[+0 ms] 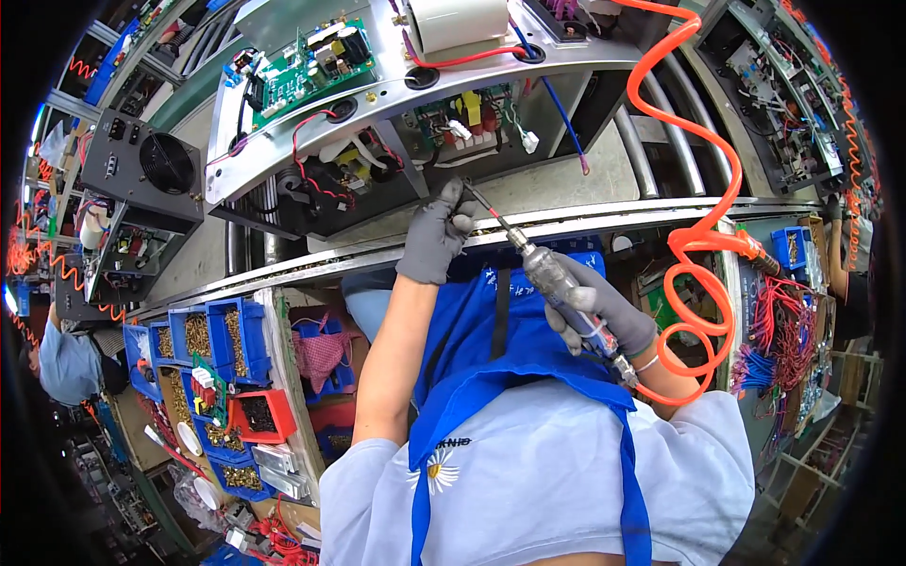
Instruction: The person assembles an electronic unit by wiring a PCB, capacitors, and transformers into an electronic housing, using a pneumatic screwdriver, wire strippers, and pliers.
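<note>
My right hand (609, 309), in a grey glove, is wrapped round an air screwdriver (547, 274). Its long bit points up and left toward the fingers of my left hand (436, 234). Also gloved in grey, the left hand has its thumb and fingers pinched together at the bit's tip; what they hold is too small to make out. Both hands are at the near lower edge of an open metal chassis (377, 104). On its upper plate are a green circuit board (316, 71) and a large white cylinder (460, 21). Wires and more parts show inside the lower bay.
An orange coiled air hose (703, 141) loops down on the right to the screwdriver. Blue bins (236, 340) of brass-coloured screws and a red bin (264, 415) stand at left. Bundled red wires (788, 321) lie at right. Another black unit with a fan (142, 165) sits on the rollers at left.
</note>
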{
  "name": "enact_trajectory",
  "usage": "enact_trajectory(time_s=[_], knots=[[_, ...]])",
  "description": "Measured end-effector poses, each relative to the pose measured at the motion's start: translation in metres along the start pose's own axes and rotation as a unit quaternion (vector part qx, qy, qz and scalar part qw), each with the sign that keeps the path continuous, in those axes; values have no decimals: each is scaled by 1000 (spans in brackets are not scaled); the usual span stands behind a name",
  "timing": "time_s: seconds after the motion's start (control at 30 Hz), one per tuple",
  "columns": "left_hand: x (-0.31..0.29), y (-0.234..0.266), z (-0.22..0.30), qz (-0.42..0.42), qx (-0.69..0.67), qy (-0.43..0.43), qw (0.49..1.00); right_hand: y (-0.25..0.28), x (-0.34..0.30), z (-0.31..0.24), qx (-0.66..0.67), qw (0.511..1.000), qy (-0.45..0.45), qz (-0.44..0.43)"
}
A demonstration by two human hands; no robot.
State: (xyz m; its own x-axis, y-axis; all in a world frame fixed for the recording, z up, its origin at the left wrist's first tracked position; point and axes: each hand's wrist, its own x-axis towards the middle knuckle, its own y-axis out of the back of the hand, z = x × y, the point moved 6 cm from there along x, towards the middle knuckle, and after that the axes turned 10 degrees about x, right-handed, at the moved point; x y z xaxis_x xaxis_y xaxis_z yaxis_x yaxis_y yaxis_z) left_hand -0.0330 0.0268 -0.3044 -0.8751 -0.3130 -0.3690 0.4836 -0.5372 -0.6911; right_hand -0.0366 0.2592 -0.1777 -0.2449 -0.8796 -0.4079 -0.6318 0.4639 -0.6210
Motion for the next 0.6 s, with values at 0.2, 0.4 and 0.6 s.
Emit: enact_trajectory(time_s=[0.2,0.4,0.6], knots=[[-2,-27,6,38,81,11,996,19,-7,-3,19,999,-5,36],[3,-50,0,2,94,-12,996,26,-12,-12,22,999,-10,25],[13,-65,-9,-7,137,-11,990,39,-18,-16,22,999,-6,39]])
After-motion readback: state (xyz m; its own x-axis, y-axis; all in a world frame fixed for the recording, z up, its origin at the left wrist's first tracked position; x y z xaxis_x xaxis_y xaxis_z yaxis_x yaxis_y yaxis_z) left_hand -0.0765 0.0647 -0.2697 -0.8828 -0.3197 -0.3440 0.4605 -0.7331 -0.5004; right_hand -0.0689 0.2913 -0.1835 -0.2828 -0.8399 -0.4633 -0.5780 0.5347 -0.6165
